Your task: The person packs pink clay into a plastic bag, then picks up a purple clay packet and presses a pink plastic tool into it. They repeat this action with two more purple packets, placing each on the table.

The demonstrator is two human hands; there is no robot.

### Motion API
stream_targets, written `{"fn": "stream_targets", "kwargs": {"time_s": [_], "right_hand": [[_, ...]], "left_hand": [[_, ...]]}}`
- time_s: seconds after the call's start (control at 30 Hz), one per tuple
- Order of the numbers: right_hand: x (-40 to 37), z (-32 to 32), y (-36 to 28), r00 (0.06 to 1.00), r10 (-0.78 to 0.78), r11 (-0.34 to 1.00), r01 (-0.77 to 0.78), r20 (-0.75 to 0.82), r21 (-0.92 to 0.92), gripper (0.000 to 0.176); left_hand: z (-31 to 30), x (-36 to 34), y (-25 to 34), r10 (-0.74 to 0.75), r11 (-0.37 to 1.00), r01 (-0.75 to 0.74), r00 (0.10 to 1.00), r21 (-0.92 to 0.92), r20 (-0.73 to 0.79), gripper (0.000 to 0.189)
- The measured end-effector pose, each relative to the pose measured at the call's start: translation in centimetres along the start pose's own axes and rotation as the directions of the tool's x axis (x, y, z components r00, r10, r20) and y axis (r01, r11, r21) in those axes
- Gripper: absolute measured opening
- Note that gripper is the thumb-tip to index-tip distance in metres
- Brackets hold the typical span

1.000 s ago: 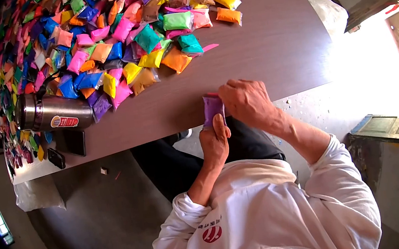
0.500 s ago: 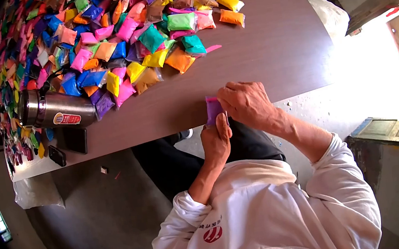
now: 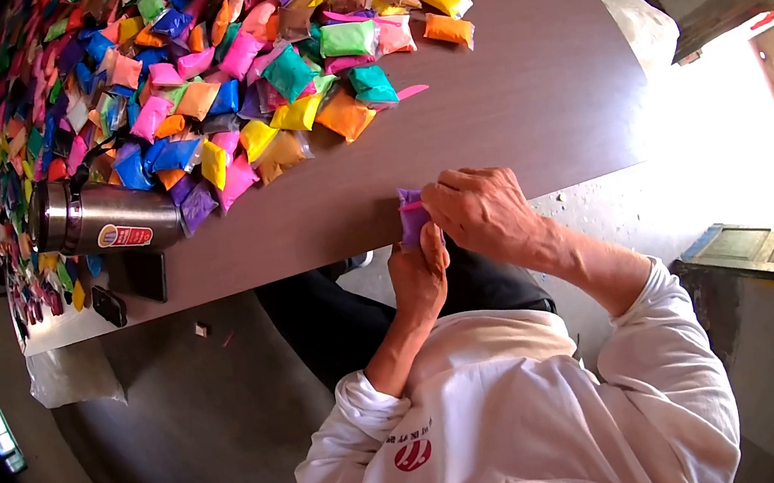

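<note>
Head view: the person holds a small purple packet (image 3: 413,219) in both hands, right at the near edge of the brown table (image 3: 524,96), about midway along that edge and just above the lap. The left hand (image 3: 419,278) comes up from below with its fingers wrapped around the packet's lower half and the thumb lying up along its side. The right hand (image 3: 478,208) is curled over from the right, with its fingertips pinched shut on the packet's upper edge, so both hands are gripping it.

The packet is a plump little pillow of clear film filled with vivid purple stuff; what the filling is cannot be told. Only its left side and top corner show past the fingers.

It looks light and soft, likely to give under a squeeze, and the film is probably smooth and a bit slippery. The fat middle seems the surest place to grip. The thin top edge suits a fingertip pinch only, and hard pressure might split a seam.

A dense heap of packets (image 3: 219,78) in many colours covers the far left part of the table. A steel flask (image 3: 106,223) lies on its side by the left end, with a dark phone (image 3: 138,276) at the near edge just beside it.
</note>
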State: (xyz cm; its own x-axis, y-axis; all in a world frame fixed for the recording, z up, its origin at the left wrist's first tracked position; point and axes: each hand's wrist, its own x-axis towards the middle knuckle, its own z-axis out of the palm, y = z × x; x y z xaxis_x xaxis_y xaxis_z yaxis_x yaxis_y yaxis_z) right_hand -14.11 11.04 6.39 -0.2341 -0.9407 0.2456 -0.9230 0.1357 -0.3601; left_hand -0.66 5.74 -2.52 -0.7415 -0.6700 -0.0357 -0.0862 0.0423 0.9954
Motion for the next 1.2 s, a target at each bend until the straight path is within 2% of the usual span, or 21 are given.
{"fn": "stream_targets", "kwargs": {"time_s": [0.03,0.07,0.13,0.2,0.23,0.3,0.33,0.4,0.47,0.57,0.63,0.67,0.73,0.77,0.83,0.87,0.93,0.97,1.03,1.2], "right_hand": [[0.3,0.1,0.3,1.000,0.000,1.000,0.000,-0.005,-0.020,0.011],[0.6,0.4,0.9,1.000,-0.002,1.000,0.002,-0.006,-0.022,0.011],[0.8,0.9,2.1,0.997,0.002,0.997,-0.007,-0.072,-0.075,0.010],[0.8,0.2,2.4,0.998,0.023,0.999,-0.026,-0.062,-0.044,0.006],[0.8,-0.7,2.0,0.997,-0.013,1.000,0.014,-0.070,0.014,0.007],[-0.1,-1.4,1.0,0.993,-0.088,0.993,0.093,-0.074,0.076,0.013],[-0.5,-1.4,0.5,0.994,-0.086,0.993,0.091,-0.074,0.073,0.013],[-1.1,-1.2,-0.5,0.994,-0.109,0.994,0.109,-0.004,0.017,0.014],[-1.1,-0.5,-0.4,0.996,-0.087,0.996,0.087,-0.013,0.000,0.013],[-0.4,0.1,-0.3,1.000,-0.014,1.000,0.014,-0.001,-0.020,0.012],[0.5,0.6,0.4,0.999,-0.035,0.998,0.033,-0.038,-0.056,0.009],[0.9,0.7,1.1,0.998,-0.037,0.998,0.035,-0.041,-0.058,0.009],[1.4,0.8,2.6,0.996,-0.046,0.997,0.041,-0.074,-0.065,0.005],[1.3,0.8,3.3,0.991,-0.029,1.000,0.030,-0.131,0.006,0.004],[1.0,-0.8,2.4,0.988,0.009,0.999,-0.003,-0.154,0.040,0.004],[0.2,-1.3,1.7,0.984,0.064,0.995,-0.051,-0.168,0.082,0.004],[-0.9,-1.0,1.1,0.985,0.055,0.997,-0.044,-0.167,0.065,0.003],[-1.6,-0.4,0.6,0.983,0.072,0.992,-0.054,-0.166,0.114,0.003],[-2.5,1.0,0.1,0.978,0.078,0.983,-0.043,-0.192,0.178,0.006],[-2.2,1.5,0.4,0.984,0.141,0.984,-0.126,-0.111,0.129,0.008]], "left_hand": [[0.0,0.1,0.2,-0.079,0.996,0.078,0.997,-0.034,-0.009,0.038],[0.0,0.1,0.2,-0.076,0.997,0.076,0.997,-0.035,-0.010,0.038],[-0.2,0.1,0.3,-0.037,0.993,0.037,0.999,0.113,0.003,0.040],[-0.3,-0.3,-0.5,-0.006,0.992,0.006,1.000,0.124,-0.003,0.041],[-0.2,-0.3,-0.9,0.021,0.991,-0.019,1.000,0.134,-0.012,0.042],[-0.1,-0.4,-1.6,0.037,0.996,-0.037,0.999,0.082,-0.004,0.042],[0.0,-0.1,-1.7,0.072,0.997,-0.072,0.997,0.031,0.007,0.041],[0.1,-0.1,-1.6,0.080,0.996,-0.080,0.997,0.026,0.005,0.041],[0.1,-0.1,-1.4,0.081,0.996,-0.082,0.997,0.026,0.004,0.041],[0.2,-0.2,-0.1,0.058,0.998,-0.058,0.998,-0.014,-0.023,0.040],[0.3,0.2,0.9,-0.118,0.979,0.114,0.993,-0.168,-0.016,0.040],[0.2,0.1,0.4,-0.114,0.980,0.109,0.993,-0.169,-0.017,0.040],[0.1,0.0,-0.5,-0.143,0.989,0.143,0.990,-0.039,0.009,0.042],[0.1,-0.2,-0.8,-0.139,0.989,0.139,0.990,-0.040,0.009,0.042],[0.2,-0.4,-0.5,-0.145,0.944,0.145,0.989,-0.298,0.021,0.047],[0.2,-0.8,-0.3,-0.160,0.941,0.159,0.987,-0.300,0.021,0.047],[0.2,-0.2,0.5,-0.132,0.940,0.141,0.990,-0.310,0.050,0.052],[0.2,0.0,0.7,-0.129,0.940,0.140,0.990,-0.312,0.055,0.052],[0.0,0.0,1.0,-0.225,0.887,0.245,0.969,-0.392,0.097,0.056],[-0.2,0.2,1.1,-0.204,0.873,0.251,0.967,-0.417,0.155,0.059]]}}
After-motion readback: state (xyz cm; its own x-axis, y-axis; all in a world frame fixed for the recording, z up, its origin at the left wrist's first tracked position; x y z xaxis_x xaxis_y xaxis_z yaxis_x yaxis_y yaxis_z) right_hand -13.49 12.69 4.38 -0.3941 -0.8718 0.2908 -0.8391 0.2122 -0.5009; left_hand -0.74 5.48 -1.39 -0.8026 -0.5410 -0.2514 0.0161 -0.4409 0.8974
